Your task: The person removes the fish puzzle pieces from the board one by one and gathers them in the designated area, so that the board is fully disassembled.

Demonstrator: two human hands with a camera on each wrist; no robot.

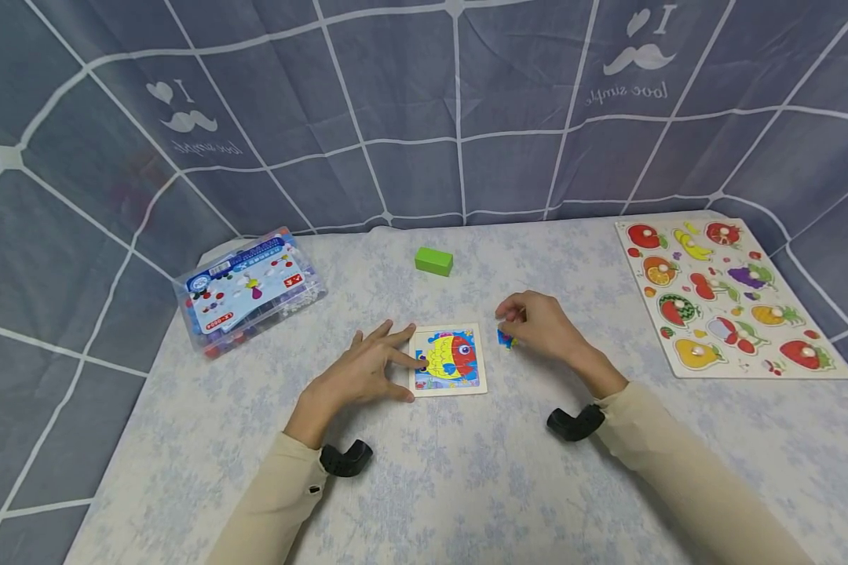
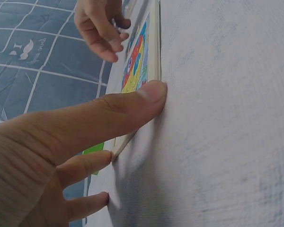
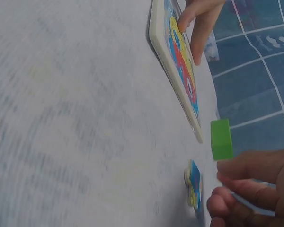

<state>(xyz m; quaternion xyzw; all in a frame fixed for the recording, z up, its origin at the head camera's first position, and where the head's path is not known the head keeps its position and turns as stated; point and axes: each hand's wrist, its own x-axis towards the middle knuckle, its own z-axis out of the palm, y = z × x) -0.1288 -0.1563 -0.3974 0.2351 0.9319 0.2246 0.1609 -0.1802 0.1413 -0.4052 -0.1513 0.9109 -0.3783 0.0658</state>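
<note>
A small square jigsaw puzzle [image 1: 459,359] with a yellow and red fish picture lies in a pale frame at the table's middle. My left hand [image 1: 367,369] spreads its fingers along the puzzle's left side. The left wrist view shows its thumb [image 2: 154,92] against the frame's edge, while one fingertip touches a corner. To the right of the puzzle, my right hand [image 1: 542,323] hovers with bent fingers over a blue and yellow puzzle piece [image 1: 505,339]. In the right wrist view this piece [image 3: 194,184] rests on the table, apart from the fingers, which grip nothing visible.
Behind the puzzle lies a green block [image 1: 434,261]. A clear plastic box [image 1: 250,290] with a blue printed label sits at the back left. On the right is a fruit picture board [image 1: 731,302]. A grey checked curtain [image 1: 417,102] hangs along the table's back edge.
</note>
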